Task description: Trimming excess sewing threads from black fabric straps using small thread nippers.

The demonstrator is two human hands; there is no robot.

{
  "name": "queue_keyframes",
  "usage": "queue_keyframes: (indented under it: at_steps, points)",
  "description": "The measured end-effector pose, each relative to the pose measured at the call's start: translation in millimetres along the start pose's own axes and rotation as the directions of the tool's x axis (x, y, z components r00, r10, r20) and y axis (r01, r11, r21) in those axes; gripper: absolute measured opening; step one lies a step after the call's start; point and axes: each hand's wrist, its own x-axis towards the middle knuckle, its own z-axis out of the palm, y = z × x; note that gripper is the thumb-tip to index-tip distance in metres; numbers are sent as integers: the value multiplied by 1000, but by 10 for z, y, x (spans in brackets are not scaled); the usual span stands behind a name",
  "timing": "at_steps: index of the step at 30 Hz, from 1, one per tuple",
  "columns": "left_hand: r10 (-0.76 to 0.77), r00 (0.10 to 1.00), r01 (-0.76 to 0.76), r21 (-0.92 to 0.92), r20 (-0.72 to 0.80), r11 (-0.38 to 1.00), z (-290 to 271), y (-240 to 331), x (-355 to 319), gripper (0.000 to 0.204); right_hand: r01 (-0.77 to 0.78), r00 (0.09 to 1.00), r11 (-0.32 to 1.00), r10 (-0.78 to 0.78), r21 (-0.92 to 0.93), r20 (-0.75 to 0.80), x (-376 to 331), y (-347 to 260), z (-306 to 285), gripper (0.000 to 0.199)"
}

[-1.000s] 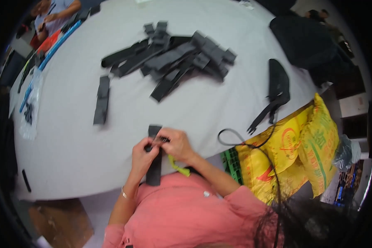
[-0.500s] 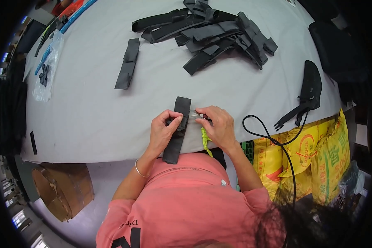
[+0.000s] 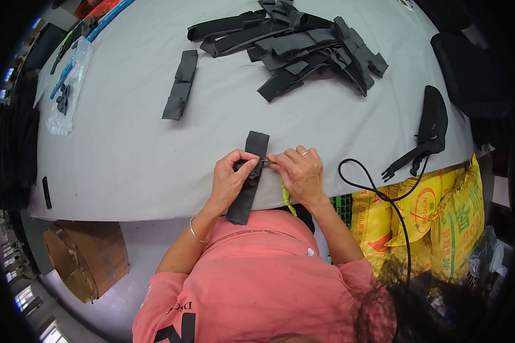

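A black fabric strip (image 3: pixel 257 143) lies at the near edge of the table, its lower end reaching over the edge toward my shirt. My left hand (image 3: pixel 229 180) pinches its folded middle between thumb and fingers. At the strip's right edge my right hand (image 3: pixel 301 174) is closed on small thread snips (image 3: pixel 265 160), mostly hidden in the fingers; their metal tip points at the left fingertips. A knotted yellow-green cord (image 3: pixel 286 200) hangs below the right hand. Farther off, another black strip (image 3: pixel 181 84) lies alone, left of a heap of similar strips (image 3: pixel 303 43).
At the right lie a black sheath-like pouch with a buckle (image 3: pixel 432 123) and a black cord (image 3: pixel 372 186). Yellow sacks (image 3: pixel 415 223) stand below the table's right edge, a cardboard box (image 3: pixel 106 257) below the left. A clear plastic bag (image 3: pixel 63 117) lies far left.
My right hand has moved slightly left with the snips, bringing its fingertips close to the strip and the left fingers. The snips' metal blades show less now. My left hand keeps its pinch.
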Motion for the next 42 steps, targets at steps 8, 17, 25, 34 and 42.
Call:
queue_keyframes:
  at_steps: [8, 17, 25, 34, 42]
  points:
    - [-5, 1000, 5, 30, -4, 1000, -4, -14, 8, 14, 19, 1000, 1000, -19, 3, 5, -27, 14, -11, 16]
    - [19, 1000, -18, 29, -15, 999, -12, -55, 9, 14, 18, 1000, 1000, -18, 15, 7, -11, 8, -36, 17]
    - [-28, 1000, 28, 17, -2, 999, -18, -48, 10, 12, 3, 1000, 1000, -4, 21, 26, -6, 23, -31, 17]
    - [14, 1000, -14, 77, -4, 997, -5, -27, 22, 13, 40, 999, 999, -40, -24, 12, 17, 35, 11, 16]
    - [30, 999, -31, 134, 10, 990, -14, -4, 10, 14, 8, 1000, 1000, -8, 8, 4, -11, 27, 46, 11]
